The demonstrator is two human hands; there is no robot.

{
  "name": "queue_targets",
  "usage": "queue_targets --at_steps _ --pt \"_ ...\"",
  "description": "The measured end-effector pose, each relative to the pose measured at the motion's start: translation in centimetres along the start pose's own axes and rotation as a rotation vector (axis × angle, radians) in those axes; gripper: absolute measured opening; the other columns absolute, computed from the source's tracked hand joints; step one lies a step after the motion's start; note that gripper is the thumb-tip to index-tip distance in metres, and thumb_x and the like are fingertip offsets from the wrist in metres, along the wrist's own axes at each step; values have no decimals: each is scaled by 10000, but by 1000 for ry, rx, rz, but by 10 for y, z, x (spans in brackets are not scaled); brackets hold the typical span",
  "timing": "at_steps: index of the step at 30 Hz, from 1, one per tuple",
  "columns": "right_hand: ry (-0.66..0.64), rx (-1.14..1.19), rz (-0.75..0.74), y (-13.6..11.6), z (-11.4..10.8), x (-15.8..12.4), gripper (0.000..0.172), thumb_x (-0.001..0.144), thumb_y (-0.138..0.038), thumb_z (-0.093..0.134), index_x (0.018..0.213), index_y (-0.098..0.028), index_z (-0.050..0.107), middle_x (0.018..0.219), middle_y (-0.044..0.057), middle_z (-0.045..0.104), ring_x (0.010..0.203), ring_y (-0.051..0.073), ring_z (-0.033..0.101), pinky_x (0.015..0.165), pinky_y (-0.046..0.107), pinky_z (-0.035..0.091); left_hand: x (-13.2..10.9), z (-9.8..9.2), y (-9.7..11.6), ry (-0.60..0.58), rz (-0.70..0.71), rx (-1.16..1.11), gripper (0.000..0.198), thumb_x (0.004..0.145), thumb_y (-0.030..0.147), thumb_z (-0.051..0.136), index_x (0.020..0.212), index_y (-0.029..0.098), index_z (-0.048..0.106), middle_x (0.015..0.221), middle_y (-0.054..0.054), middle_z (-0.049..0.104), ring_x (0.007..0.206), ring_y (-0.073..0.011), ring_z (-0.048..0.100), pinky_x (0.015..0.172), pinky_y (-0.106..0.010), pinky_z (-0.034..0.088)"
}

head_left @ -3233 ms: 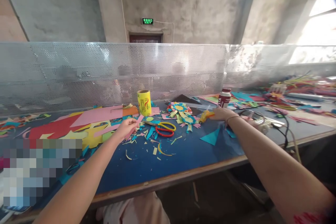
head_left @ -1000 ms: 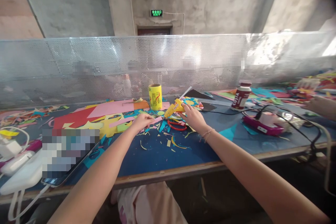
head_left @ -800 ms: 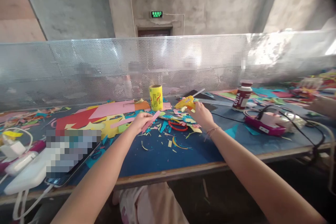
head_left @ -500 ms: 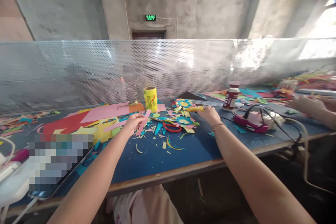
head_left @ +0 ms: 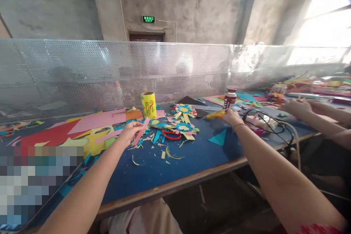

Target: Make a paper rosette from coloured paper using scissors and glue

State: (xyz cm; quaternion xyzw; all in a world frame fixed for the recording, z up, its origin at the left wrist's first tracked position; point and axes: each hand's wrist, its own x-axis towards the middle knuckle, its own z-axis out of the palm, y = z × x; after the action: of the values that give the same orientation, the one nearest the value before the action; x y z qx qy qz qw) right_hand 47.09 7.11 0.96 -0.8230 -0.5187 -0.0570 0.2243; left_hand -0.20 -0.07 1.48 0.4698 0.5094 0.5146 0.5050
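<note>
Between the thumb and fingers of my left hand (head_left: pixel 131 132) is a pink paper strip (head_left: pixel 142 131), held slanting above the paper scraps. My right hand (head_left: pixel 232 117) is closed round the back of a yellow glue gun (head_left: pixel 215 114), whose front points left; the palm hides its grip. Left of the glue gun lie two layered paper flowers, one farther back (head_left: pixel 184 109) and one nearer (head_left: pixel 184 128). Red-handled scissors (head_left: pixel 172 135) rest beside the nearer flower. A blue paper triangle (head_left: pixel 218 138) lies below my right hand.
A yellow tape roll (head_left: pixel 148 105) stands behind my left hand. Beyond my right hand are a brown bottle (head_left: pixel 230 99) and tangled black cables (head_left: pixel 270 120). Red paper (head_left: pixel 52 131) lies left. A co-worker's hands (head_left: pixel 297 106) are at the right, and a perforated metal screen (head_left: pixel 164 69) borders the table.
My right hand has moved right with the glue gun, away from the flowers, uncovering the blue triangle. The view has turned right. My left hand still holds the pink strip.
</note>
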Motion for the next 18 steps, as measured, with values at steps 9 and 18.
queue_targets --at_steps 9,18 --pt "34 -198 -99 -25 -6 -19 374 841 -82 362 1170 -63 538 1174 236 525 1151 307 456 853 380 388 8 -8 -10 12 110 1 331 412 248 804 678 141 640 665 -20 617 596 -109 540 536 -218 374" --pt "53 245 -480 -139 -22 -52 291 731 -44 440 918 -129 645 974 102 642 948 181 555 818 254 395 4 -7 2 110 162 -41 340 411 296 794 662 152 616 608 22 560 520 -63 457 513 -202 356"
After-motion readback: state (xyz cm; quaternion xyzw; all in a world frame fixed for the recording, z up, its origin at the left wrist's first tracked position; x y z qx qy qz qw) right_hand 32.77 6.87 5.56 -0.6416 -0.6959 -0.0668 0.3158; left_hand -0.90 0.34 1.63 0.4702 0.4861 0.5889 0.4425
